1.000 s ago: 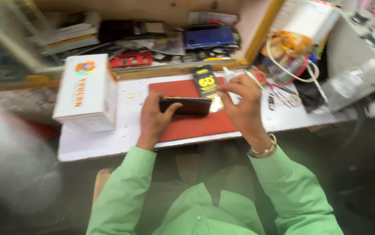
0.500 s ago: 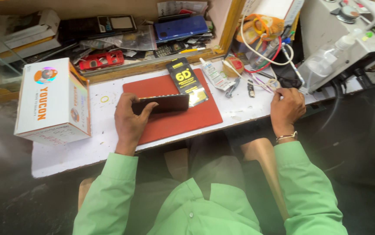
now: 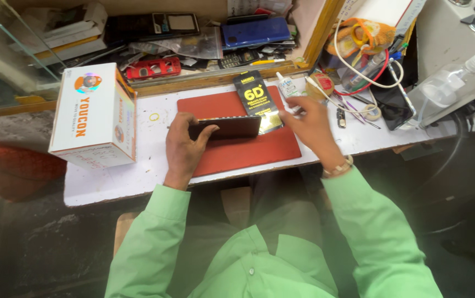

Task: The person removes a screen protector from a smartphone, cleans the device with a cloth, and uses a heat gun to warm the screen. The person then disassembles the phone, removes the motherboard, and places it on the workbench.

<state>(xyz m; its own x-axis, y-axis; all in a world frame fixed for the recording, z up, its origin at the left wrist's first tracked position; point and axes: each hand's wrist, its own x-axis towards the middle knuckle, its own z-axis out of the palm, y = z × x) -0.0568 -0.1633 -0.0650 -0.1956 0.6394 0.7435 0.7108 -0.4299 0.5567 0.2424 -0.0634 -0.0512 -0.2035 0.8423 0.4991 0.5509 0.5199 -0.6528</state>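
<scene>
Two hands: both over a white worktop (image 3: 110, 182), sleeves light green.
Left hand (image 3: 185, 146): fingers curled over the near and left edge of a dark phone (image 3: 229, 128), thumb along its front face; a closed hold on the phone.
Phone: flat, dark rectangle with a glossy face, lying lengthwise on the red mat (image 3: 248, 152); its left end is covered by the hand.
Right hand (image 3: 309, 124): fingers half-curled, tips at a small white bottle (image 3: 288, 88) at the mat's far right corner; whether they pinch it or only touch it, cannot tell.
Red mat: smooth, rectangular, matte, lying on the worktop.
Black packet (image 3: 258, 99): flat, glossy, yellow lettering, lying partly on the mat, its near end just beside the phone.
Cardboard box (image 3: 94, 116): white, orange print, stands left of the mat, well apart from both hands.
Tray behind (image 3: 193, 38): wooden-edged, filled with phones and loose parts; many items overlapping, hard to separate.
Right side: coiled cables (image 3: 359, 69) and a clear spray bottle (image 3: 452, 83), partly cut off by the frame.
</scene>
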